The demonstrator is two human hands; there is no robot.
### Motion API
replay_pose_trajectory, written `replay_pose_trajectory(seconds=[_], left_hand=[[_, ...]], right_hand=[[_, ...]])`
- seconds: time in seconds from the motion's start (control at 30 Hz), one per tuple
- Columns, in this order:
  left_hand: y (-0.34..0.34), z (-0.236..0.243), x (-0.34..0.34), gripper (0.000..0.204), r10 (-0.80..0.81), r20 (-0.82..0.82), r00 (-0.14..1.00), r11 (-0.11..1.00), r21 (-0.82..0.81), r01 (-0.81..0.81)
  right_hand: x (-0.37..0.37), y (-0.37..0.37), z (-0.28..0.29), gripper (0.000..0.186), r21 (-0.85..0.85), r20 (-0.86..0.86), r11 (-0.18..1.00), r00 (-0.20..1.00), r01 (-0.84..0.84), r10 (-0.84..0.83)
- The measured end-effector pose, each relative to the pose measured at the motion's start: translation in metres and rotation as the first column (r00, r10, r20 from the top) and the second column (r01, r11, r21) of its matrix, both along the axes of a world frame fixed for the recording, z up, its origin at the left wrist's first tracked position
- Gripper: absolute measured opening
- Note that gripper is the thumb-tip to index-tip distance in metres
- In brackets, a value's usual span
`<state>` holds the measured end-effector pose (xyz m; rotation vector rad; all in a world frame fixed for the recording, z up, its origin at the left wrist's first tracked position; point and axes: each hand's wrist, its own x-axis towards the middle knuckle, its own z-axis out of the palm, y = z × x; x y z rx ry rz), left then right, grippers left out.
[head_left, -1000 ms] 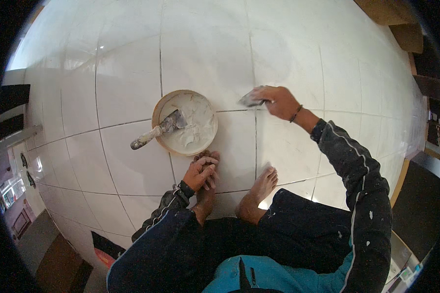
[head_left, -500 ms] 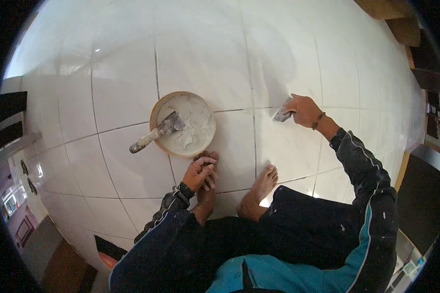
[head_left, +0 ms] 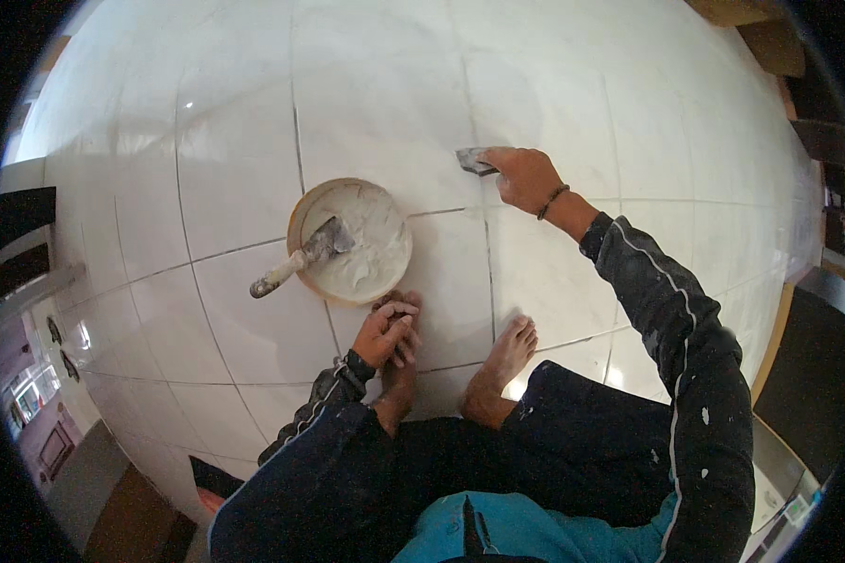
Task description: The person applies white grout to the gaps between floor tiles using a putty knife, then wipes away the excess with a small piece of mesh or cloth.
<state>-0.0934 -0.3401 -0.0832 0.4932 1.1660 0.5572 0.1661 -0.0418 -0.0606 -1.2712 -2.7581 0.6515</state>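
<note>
My right hand [head_left: 528, 178] is closed round a flat grey scraper [head_left: 475, 161]. The scraper's blade lies against the white floor tiles [head_left: 554, 272], over a pale joint ahead of my right foot. Fingers loosely apart, my left hand [head_left: 385, 333] rests on my left foot and holds nothing. Just beyond it stands a round tub [head_left: 376, 258] with a tan rim and white paste inside. A putty knife [head_left: 324, 240] leans in the tub, its blade in the paste and its smeared handle [head_left: 277, 276] jutting over the left rim.
My bare right foot [head_left: 505, 361] is flat on the tiles. Dark joints run between the tiles near the tub, while several joints farther right look pale. A dark panel [head_left: 807, 375] with a wooden edge stands at the right. Brown furniture [head_left: 127, 507] is at the lower left.
My right hand has swept the scraper left and away from me, from beside the cross joint to the joint farther ahead. My left hand, the tub and the putty knife stay put.
</note>
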Motion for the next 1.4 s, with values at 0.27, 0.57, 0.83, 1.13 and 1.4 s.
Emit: replay_pose_trajectory(seconds=[0.27,0.57,0.83,1.13,1.4], left_hand=[[-0.001,-0.004,-0.001,0.029,0.002,0.009,1.000,1.000,0.005,-0.003],[0.001,0.001,0.000,0.030,-0.001,0.001,1.000,1.000,-0.023,0.001],[0.002,-0.003,-0.001,0.031,-0.006,-0.007,1.000,0.999,-0.038,0.005],[-0.023,-0.008,-0.006,0.031,0.190,-0.006,0.982,0.981,-0.033,-0.190],[-0.016,-0.015,-0.013,0.031,0.121,-0.041,0.992,0.993,0.000,-0.121]], right_hand=[[0.021,-0.057,0.010,0.034,-0.073,0.142,0.970,0.960,-0.232,0.241],[0.017,-0.004,-0.003,0.044,0.104,-0.127,0.953,0.947,-0.284,0.296],[0.039,0.000,-0.011,0.052,0.058,0.166,0.865,0.859,-0.498,0.484],[0.039,-0.001,0.013,0.044,-0.085,0.043,0.993,0.995,-0.087,0.091],[-0.007,0.014,0.004,0.047,0.019,0.061,0.997,0.996,-0.071,0.070]])
